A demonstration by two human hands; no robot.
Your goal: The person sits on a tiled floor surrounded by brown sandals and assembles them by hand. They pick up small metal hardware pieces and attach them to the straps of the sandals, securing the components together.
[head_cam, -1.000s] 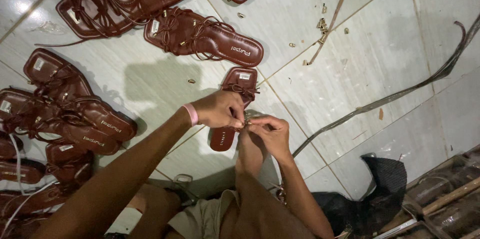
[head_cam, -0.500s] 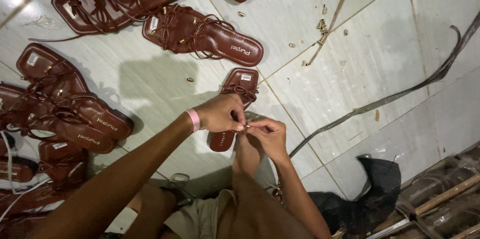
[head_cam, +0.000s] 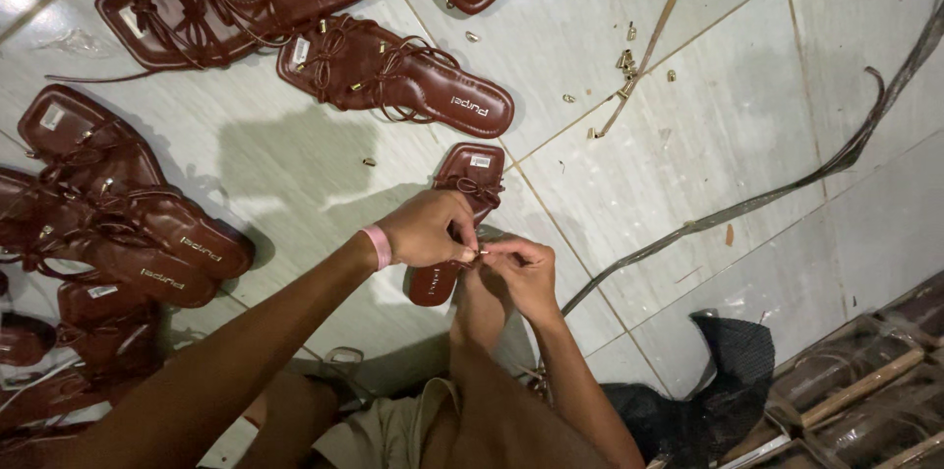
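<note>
Pinching a small gold strap tip (head_cam: 479,254) between them, the left hand (head_cam: 425,229) and right hand (head_cam: 526,268) close tightly above the brown lace-up sandal (head_cam: 458,218). It could slip and vanish among the loose gold tips (head_cam: 625,62) scattered on the tiled floor (head_cam: 708,145).

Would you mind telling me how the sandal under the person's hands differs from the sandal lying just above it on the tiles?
The sandal under the hands lies nearly lengthwise to the view, while the upper sandal lies almost crosswise. The lower one is half hidden by the left hand and right hand, which pinch a small piece over it; the upper one lies untouched and fully visible. Both are dark reddish-brown with thin laces.
</note>
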